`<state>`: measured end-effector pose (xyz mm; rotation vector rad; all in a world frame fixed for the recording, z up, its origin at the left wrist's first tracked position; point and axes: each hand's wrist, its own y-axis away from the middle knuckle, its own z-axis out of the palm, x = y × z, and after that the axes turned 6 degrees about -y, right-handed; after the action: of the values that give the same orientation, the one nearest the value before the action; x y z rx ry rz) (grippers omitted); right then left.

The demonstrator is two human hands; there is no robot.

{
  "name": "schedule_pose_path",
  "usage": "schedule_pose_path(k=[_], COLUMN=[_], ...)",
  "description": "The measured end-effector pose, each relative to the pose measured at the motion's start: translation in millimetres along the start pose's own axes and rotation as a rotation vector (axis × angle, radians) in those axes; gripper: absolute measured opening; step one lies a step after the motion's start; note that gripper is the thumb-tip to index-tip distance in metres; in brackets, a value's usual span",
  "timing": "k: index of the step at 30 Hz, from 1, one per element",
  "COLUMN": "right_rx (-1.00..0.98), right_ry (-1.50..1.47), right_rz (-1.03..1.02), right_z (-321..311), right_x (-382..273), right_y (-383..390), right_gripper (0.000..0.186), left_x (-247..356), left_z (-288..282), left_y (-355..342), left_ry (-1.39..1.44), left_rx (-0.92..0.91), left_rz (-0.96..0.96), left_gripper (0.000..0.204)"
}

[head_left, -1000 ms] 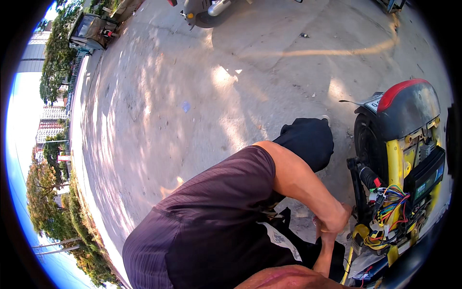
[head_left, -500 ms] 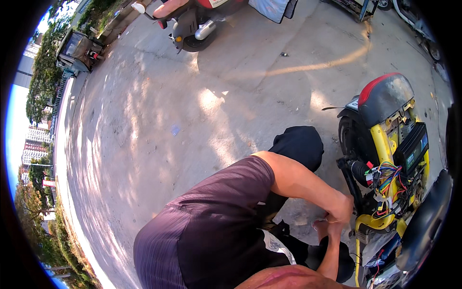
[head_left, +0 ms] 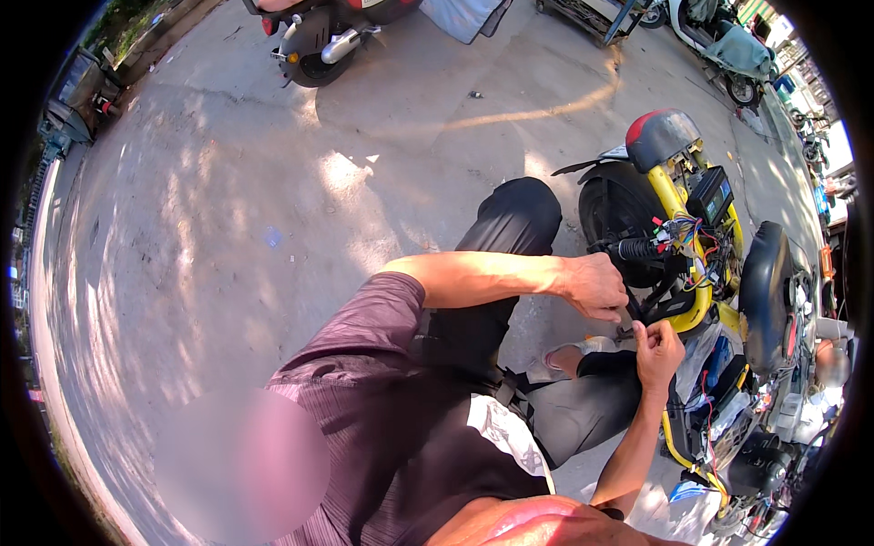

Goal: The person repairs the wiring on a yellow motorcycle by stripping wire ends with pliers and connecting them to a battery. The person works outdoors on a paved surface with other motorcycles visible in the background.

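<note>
My left hand (head_left: 596,287) reaches across from the left, its fingers curled in beside the rear wheel (head_left: 612,205) of a yellow-framed scooter (head_left: 699,314). Just below and to the right, my right hand (head_left: 657,355) is raised with thumb and fingers pinched together, close to the frame's curved tube. A small gap separates the two hands. Whatever either one holds is too small or hidden to make out. Bundled coloured wires (head_left: 675,232) hang loose from the open frame, above a black shock absorber (head_left: 637,247). A black box (head_left: 710,196) sits inside the frame.
A black seat (head_left: 765,296) stands at the right of the frame, with loose parts and cables below it. My bent knee (head_left: 519,214) is left of the wheel. Farther off are a parked scooter (head_left: 319,45), a wheeled cart (head_left: 592,18) and another scooter (head_left: 719,50).
My hands were close together, lower beside the frame; they have come apart and risen. The view has shifted, bringing more of the scooter's right side and the parts there into sight.
</note>
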<state>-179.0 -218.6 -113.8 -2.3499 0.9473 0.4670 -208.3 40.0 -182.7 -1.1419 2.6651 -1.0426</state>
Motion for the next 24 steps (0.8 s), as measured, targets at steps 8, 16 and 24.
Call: schedule_pose_path(k=[8, 16, 24], right_rx=[0.041, -0.173, -0.353], right_ry=[0.040, -0.170, -0.209], right_rz=[-0.423, -0.562, -0.454], right_z=[33.8, 103.9, 137.1], right_x=[11.4, -20.7, -26.5], right_y=[1.9, -82.0, -117.5], right_gripper=[0.040, 0.033, 0.046], left_x=[3.2, -28.0, -66.2], left_z=[-151.9, -150.3, -150.0], left_y=[74.6, 158.0, 185.5], left_ry=[-0.030, -0.069, 0.115], left_rx=[-0.081, 0.013, -0.049], left_rz=[0.046, -0.181, -0.154], left_gripper=[0.038, 0.041, 0.043])
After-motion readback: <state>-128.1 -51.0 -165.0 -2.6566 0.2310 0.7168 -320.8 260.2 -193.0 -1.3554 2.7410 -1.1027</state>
